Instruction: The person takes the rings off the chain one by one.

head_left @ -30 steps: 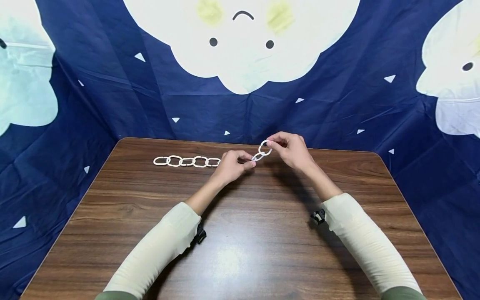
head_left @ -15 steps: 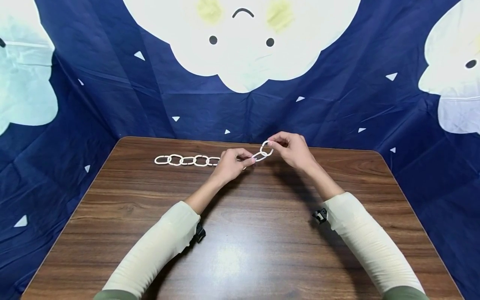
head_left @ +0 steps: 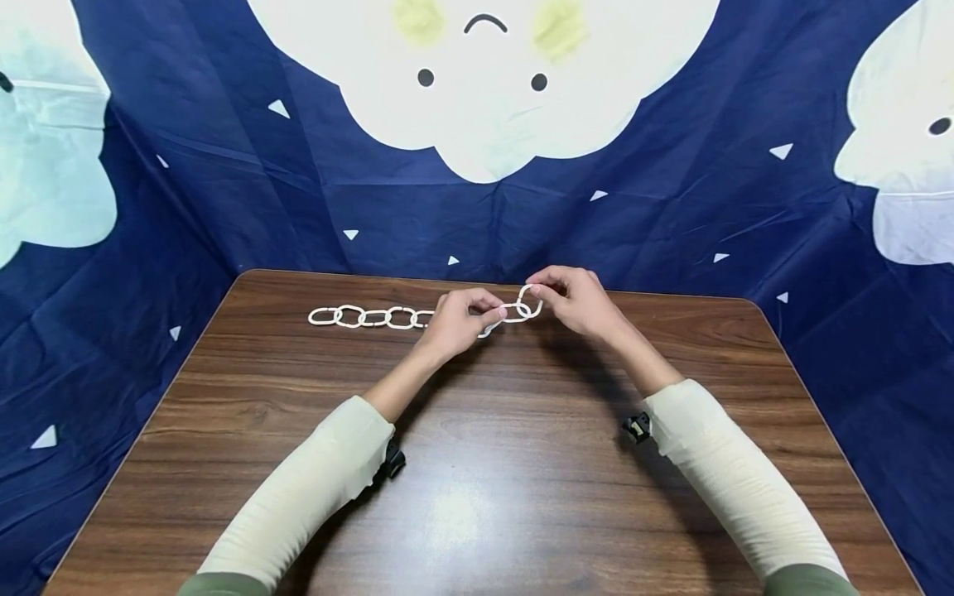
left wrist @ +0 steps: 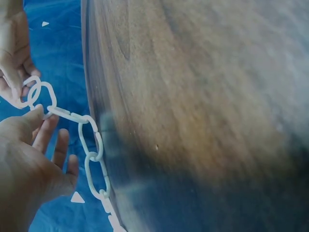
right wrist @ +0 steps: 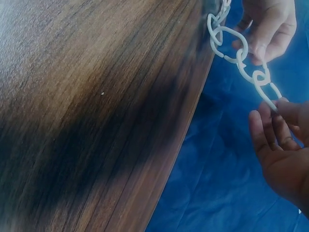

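Observation:
A white plastic chain (head_left: pixel 361 318) of oval links lies along the table's far side, its right end lifted. My left hand (head_left: pixel 453 324) pinches a link (left wrist: pixel 51 92) near that end between thumb and index finger; its other fingers are spread in the left wrist view. With thumb and fingertips, my right hand (head_left: pixel 580 301) grips the end link (right wrist: pixel 265 96), which stands tilted up and loops through the link at my left fingertips. Behind my left hand, part of the chain is hidden in the head view. In the left wrist view several links trail down from the left fingertips.
The brown wooden table (head_left: pixel 477 430) has its far edge just behind both hands. A dark blue cloth (head_left: pixel 224 165) with white clouds and triangles hangs around the back and sides.
The left fingertips have shifted slightly back and left along the chain, and more of the link between the hands shows, lying flatter. The right hand keeps its grip, nearly still.

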The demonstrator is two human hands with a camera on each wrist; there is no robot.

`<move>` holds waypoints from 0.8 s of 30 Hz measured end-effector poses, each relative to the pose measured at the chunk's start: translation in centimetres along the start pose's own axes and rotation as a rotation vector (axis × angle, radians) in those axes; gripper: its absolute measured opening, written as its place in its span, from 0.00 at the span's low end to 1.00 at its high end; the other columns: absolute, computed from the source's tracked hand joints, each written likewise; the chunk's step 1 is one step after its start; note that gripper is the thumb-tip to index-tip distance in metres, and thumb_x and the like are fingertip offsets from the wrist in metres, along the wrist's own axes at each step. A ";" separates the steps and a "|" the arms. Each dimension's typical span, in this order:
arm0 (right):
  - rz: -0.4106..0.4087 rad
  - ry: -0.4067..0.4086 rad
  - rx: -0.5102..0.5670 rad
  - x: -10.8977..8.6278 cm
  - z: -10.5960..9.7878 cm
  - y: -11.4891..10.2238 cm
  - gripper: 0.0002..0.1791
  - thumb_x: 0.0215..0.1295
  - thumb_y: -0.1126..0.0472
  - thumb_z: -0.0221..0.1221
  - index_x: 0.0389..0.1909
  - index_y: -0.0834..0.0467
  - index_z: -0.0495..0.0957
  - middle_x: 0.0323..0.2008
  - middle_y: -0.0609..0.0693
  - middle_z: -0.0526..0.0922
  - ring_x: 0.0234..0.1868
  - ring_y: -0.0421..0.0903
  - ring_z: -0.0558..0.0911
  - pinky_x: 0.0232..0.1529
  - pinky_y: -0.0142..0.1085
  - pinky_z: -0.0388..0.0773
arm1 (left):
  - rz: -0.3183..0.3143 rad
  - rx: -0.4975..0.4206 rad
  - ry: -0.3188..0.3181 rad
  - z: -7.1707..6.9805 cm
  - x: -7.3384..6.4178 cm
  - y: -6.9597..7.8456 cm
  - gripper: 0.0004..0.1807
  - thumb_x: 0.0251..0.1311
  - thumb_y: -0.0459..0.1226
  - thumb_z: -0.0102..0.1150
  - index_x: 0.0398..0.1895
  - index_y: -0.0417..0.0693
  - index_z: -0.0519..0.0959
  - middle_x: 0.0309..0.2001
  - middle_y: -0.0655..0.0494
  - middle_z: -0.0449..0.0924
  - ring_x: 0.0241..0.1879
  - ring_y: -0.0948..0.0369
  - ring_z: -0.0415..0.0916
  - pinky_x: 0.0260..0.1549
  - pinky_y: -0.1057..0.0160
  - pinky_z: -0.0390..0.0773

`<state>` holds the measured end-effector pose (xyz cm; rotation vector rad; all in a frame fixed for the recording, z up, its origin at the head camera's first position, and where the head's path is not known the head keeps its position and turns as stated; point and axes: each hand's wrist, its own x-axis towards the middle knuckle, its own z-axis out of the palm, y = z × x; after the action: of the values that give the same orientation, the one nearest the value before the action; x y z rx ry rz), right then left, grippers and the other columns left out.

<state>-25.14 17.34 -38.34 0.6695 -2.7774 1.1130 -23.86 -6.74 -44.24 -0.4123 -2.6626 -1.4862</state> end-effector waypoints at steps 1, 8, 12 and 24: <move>0.000 -0.010 -0.005 0.0 0.1 0.0 0.10 0.82 0.61 0.66 0.56 0.59 0.92 0.48 0.55 0.95 0.41 0.48 0.86 0.46 0.37 0.79 | 0.000 -0.004 0.001 0.0 0.0 0.0 0.07 0.74 0.41 0.75 0.48 0.50 0.94 0.44 0.54 0.97 0.44 0.58 0.91 0.48 0.58 0.84; 0.006 -0.038 -0.006 0.2 0.7 -0.3 0.12 0.84 0.60 0.65 0.57 0.59 0.92 0.51 0.55 0.95 0.45 0.49 0.86 0.51 0.43 0.80 | 0.011 -0.010 0.002 0.0 0.0 0.2 0.08 0.74 0.41 0.75 0.49 0.47 0.95 0.41 0.53 0.96 0.40 0.59 0.90 0.44 0.62 0.84; 0.015 -0.037 0.007 0.2 1.1 -0.4 0.11 0.84 0.60 0.65 0.56 0.59 0.92 0.49 0.55 0.95 0.45 0.48 0.86 0.50 0.42 0.80 | 0.019 -0.008 0.007 0.0 -0.1 0.3 0.07 0.74 0.40 0.75 0.47 0.48 0.95 0.39 0.53 0.96 0.39 0.60 0.90 0.42 0.64 0.83; 0.016 -0.015 0.006 -0.1 1.8 -0.4 0.10 0.83 0.61 0.65 0.53 0.59 0.92 0.48 0.55 0.95 0.46 0.49 0.87 0.53 0.50 0.84 | 0.029 0.011 0.026 0.2 -0.1 0.3 0.06 0.73 0.39 0.76 0.45 0.47 0.95 0.38 0.53 0.96 0.36 0.62 0.88 0.42 0.63 0.81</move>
<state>-24.70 15.98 -39.42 0.6601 -2.7984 1.1246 -23.64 -6.45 -44.13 -0.4266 -2.6322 -1.4580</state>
